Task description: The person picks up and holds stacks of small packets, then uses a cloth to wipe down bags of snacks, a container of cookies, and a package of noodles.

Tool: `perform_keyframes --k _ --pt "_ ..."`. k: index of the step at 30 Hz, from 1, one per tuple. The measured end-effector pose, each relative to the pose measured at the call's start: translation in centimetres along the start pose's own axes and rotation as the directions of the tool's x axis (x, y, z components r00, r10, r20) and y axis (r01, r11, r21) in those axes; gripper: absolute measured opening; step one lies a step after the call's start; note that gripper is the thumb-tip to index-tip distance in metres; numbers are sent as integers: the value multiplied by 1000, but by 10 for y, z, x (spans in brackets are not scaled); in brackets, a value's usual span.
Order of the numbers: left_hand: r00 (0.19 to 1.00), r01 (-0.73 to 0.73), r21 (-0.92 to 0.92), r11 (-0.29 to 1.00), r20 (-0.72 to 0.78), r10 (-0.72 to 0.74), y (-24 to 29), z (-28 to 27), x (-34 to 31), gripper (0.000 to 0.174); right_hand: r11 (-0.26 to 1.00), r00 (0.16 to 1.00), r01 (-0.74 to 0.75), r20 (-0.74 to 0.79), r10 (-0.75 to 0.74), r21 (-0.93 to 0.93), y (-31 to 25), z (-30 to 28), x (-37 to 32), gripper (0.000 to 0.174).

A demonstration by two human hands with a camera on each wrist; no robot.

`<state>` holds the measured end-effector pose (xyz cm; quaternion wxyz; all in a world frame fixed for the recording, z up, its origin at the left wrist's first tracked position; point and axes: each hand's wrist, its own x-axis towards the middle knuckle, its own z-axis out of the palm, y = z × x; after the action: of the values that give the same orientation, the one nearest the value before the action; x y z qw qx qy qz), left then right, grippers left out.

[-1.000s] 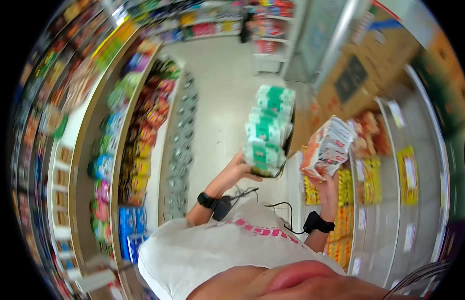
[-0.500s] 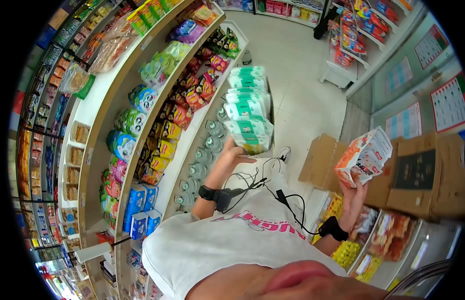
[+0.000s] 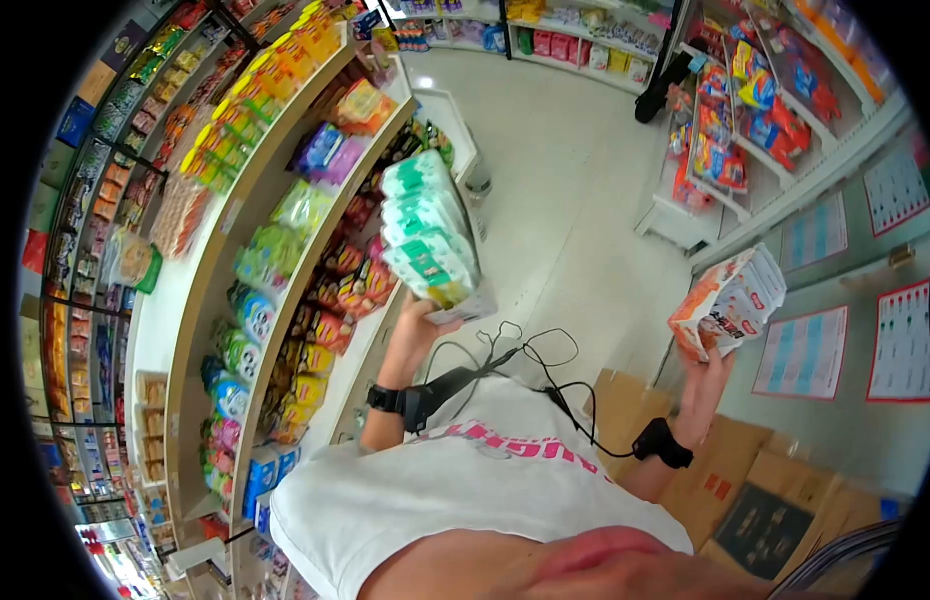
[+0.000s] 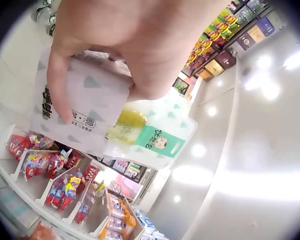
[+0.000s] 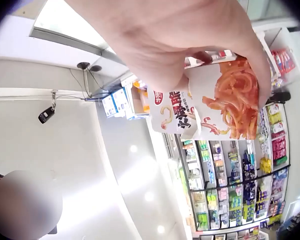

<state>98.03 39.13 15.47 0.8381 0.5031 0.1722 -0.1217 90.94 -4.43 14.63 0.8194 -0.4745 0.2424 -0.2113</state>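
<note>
**Gripping each load near one end leaves room for a tip**

Black cables [image 3: 463,381] loop before the white T-shirt [image 3: 465,480] and could snag as the arms spread. The left hand [image 3: 415,335] holds a pale carton with green triangles [image 3: 473,303], its thumb against one wall; green-and-white packets [image 3: 430,260] rise above it. With support at the near end alone, the far end might sag and the packets slide out. The right hand's fingers are clamped on an orange-and-white noodle-print carton [image 3: 730,295], held up well apart from the other; squeezing too hard could buckle its thin card.

Beside the left load, a curved white-topped shelf [image 3: 163,320] of bagged snacks could catch a corner. Brown cardboard [image 3: 710,480] lies low on the right, by the glass door [image 3: 865,270]. Farther off, a white display rack [image 3: 675,225] edges the pale floor [image 3: 575,140].
</note>
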Motion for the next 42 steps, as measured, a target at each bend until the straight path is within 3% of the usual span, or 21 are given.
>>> perform_keyframes --k 2,3,7,15,21,24,29,34,42 --pt "1000 -4 8 1000 -10 4 13 12 50 60 999 999 -30 33 29 27 1 41 53 59" --pt "1000 -16 -3 1000 -20 15 17 18 80 52 1000 999 -25 47 25 5 2 64 80 58" --pt "999 -37 -58 998 32 39 38 45 209 63 997 990 -73 118 71 14 25 137 192 55" --pt "985 42 -127 991 171 -20 148 117 464 65 997 993 -75 89 75 -10 23 298 398 53" --pt "998 13 -108 994 62 -6 229 160 622 64 995 997 27 78 -19 -95 35 402 537 54" --pt "999 -36 -141 989 23 40 253 160 709 61 999 997 -29 74 32 -43 74 443 643 54" --pt "987 -145 -168 975 -90 132 302 168 840 59 984 980 -67 177 96 -162 133 547 829 54" --pt "944 -236 -184 954 -278 180 377 192 934 58 974 888 -133 415 200 -184 145 713 966 57" --pt "841 -389 -226 893 -483 245 463 154 1094 51 935 697 -221 626 349 -276 217 959 1101 50"
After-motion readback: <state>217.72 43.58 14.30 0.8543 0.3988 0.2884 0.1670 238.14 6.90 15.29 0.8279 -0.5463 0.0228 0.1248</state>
